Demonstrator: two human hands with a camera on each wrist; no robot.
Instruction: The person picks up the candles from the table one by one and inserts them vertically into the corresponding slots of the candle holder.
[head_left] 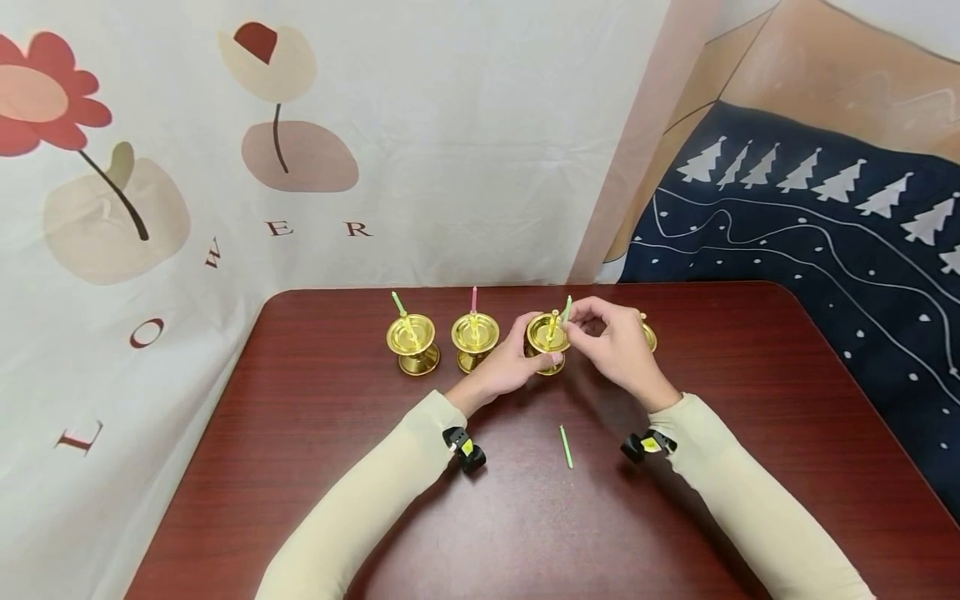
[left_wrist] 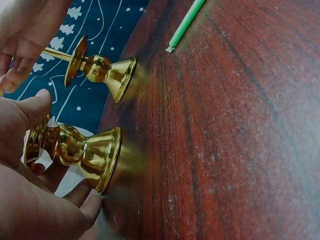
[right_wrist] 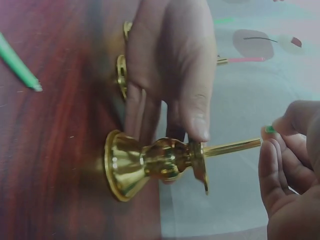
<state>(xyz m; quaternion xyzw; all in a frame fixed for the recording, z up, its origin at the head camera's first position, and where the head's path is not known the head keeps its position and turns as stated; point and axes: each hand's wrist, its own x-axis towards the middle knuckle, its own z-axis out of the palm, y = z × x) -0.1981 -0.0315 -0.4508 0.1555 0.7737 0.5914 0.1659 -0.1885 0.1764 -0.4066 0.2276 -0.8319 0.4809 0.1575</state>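
Note:
My left hand (head_left: 517,354) grips a gold candle holder (head_left: 549,333) by its side, the holder standing upright on the table. In the right wrist view the thumb of that hand lies by the dish of this holder (right_wrist: 170,160), below its thin tube. Between thumb and fingertips, my right hand (head_left: 611,337) pinches a small green candle (head_left: 567,309) beside the top of the tube. Most of this candle is hidden by fingers in the right wrist view. Another green candle (head_left: 566,447) lies on the table in front of the hands.
To the left stand two gold holders, one with a tilted green candle (head_left: 399,303), one with a pink candle (head_left: 474,300). A further gold holder (head_left: 649,333) is partly hidden behind my right hand. The dark red table (head_left: 337,467) meets a patterned cloth (head_left: 450,208) at the back.

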